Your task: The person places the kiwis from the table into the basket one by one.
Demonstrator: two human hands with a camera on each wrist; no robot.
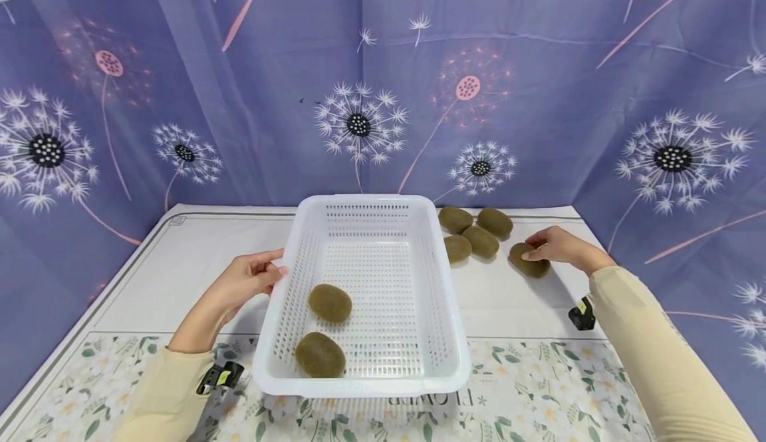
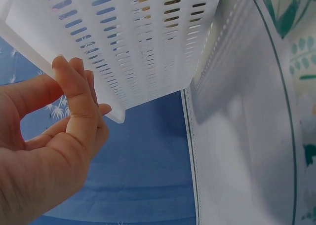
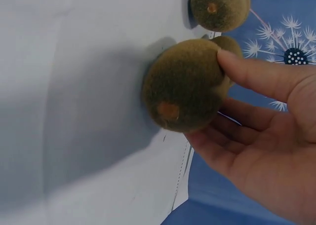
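Observation:
A white plastic basket (image 1: 371, 389) with slotted walls stands in the middle of the head view. Two brown kiwis, a rear kiwi (image 1: 330, 303) and a front kiwi (image 1: 320, 355), lie in its left side. My left hand (image 1: 245, 281) pinches the basket's left rim between thumb and fingers; in the left wrist view the fingers curl at the rim (image 2: 29, 47). Off to the right, my right hand (image 1: 558, 246) grips a single kiwi (image 1: 526, 262). The right wrist view shows thumb and fingers on either side of this fuzzy kiwi (image 3: 185, 87), close over the white cloth.
Several more kiwis (image 1: 481, 242) cluster against the basket's right side. A white tablecloth (image 1: 503, 309) with a floral front band covers the table. A blue dandelion-print curtain (image 1: 383, 63) hangs behind and at both sides.

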